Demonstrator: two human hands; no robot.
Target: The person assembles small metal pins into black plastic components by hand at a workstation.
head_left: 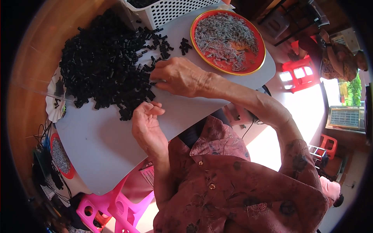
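A large heap of small black tubular plastic pieces covers the far left of the grey table. My right hand reaches to the heap's right edge, its fingers bent into a pinch. A dark piece shows between those fingertips. Closer to me, my left hand is held palm up beside the heap's near edge. Its fingers are half bent and apart, and the palm looks bare. Beyond my right forearm, a round red tray with a yellow rim holds many small metal springs.
A white perforated basket with black pieces stands at the back. Left of the table is a red dish of metal parts. A pink stool stands below, and a red stool and another person are at right.
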